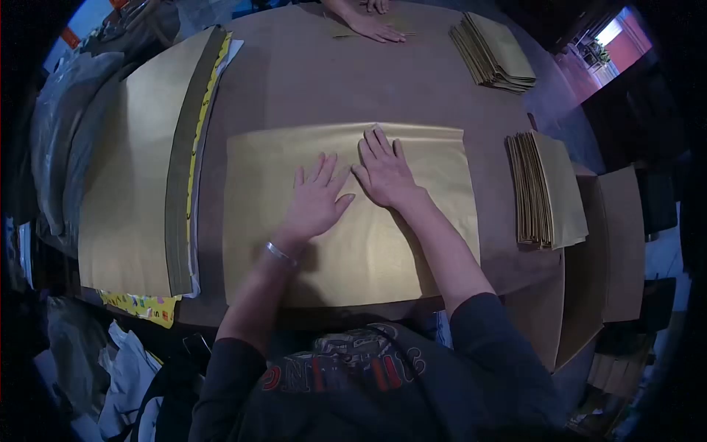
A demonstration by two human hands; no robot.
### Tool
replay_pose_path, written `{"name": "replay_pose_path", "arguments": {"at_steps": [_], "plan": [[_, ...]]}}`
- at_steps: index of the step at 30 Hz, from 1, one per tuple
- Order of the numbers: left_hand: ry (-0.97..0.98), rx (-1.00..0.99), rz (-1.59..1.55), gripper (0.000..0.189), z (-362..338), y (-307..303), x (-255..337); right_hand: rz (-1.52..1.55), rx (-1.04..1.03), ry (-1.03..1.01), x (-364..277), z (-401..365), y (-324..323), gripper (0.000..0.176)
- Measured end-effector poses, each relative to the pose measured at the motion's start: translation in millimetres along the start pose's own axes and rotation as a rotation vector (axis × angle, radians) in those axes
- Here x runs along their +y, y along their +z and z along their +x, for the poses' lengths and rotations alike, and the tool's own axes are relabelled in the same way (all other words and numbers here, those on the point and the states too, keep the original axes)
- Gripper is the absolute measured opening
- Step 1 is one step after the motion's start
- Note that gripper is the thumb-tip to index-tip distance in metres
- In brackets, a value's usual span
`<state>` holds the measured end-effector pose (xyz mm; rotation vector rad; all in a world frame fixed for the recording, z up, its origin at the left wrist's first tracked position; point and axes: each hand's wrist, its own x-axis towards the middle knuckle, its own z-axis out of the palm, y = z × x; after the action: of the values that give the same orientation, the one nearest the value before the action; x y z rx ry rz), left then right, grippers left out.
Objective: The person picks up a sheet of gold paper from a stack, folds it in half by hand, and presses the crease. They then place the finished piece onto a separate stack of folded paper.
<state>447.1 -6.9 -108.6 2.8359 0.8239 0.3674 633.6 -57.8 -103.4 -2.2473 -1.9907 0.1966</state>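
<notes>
A large sheet of gold-coloured paper (353, 250) lies in front of me on the brown table (309, 81). Its far edge looks slightly raised or folded along a crease. My left hand (318, 199) is over the middle of the sheet, fingers spread, with a metal bracelet on the wrist; whether the palm presses down is hard to tell. Flat near the far edge rests my right hand (385, 168), its fingers stretched out and pointing away from me. Neither hand holds anything.
At the left stands a thick stack of gold sheets (140, 177) with yellow printed wrapping beneath. Two piles of folded gold paper (501, 48), (556, 191) lie at the right. An open cardboard box (622, 243) sits beside the table. Across it, another person's hand (379, 28) presses on paper.
</notes>
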Motion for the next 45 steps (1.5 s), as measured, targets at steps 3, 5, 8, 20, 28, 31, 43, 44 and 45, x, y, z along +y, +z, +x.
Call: {"name": "replay_pose_path", "arguments": {"at_steps": [3, 5, 8, 20, 28, 31, 43, 44, 45], "plan": [[-0.03, -0.054, 0.009, 0.061, 1.5, 3.0, -2.0, -0.024, 0.005, -0.064, -3.8, 17.3, 1.8, 0.06], [-0.025, -0.062, 0.021, 0.061, 1.0, 4.7, -3.4, -0.039, -0.017, -0.05, 1.8, 20.1, 1.4, 0.062], [-0.017, -0.053, 0.042, 0.061, 0.8, 8.0, -3.7, -0.026, 0.002, 0.008, 21.2, 19.4, -0.8, 0.063], [-0.045, -0.085, 0.033, 0.061, 1.1, 0.9, -0.4, -0.068, 0.033, 0.371, 81.6, 3.2, -11.8, 0.067], [-0.039, -0.04, -0.017, 0.066, 1.9, 1.7, -0.6, 0.041, -0.115, -0.023, -11.0, 33.9, -8.5, 0.066], [-0.019, -0.055, 0.029, 0.068, 4.0, -3.8, 1.6, 0.023, -0.065, 0.05, 11.4, 26.0, -9.3, 0.066], [-0.014, -0.07, 0.032, 0.068, 2.4, 1.1, 0.0, -0.069, 0.022, 0.567, 114.3, -9.5, -23.7, 0.068], [-0.024, -0.071, 0.025, 0.067, 3.2, 0.2, -0.1, -0.075, 0.029, 0.504, 104.7, -6.2, -21.9, 0.068], [-0.032, -0.069, 0.025, 0.066, 2.4, -1.9, 1.4, -0.081, 0.035, 0.437, 94.2, -2.3, -19.8, 0.067]]}}
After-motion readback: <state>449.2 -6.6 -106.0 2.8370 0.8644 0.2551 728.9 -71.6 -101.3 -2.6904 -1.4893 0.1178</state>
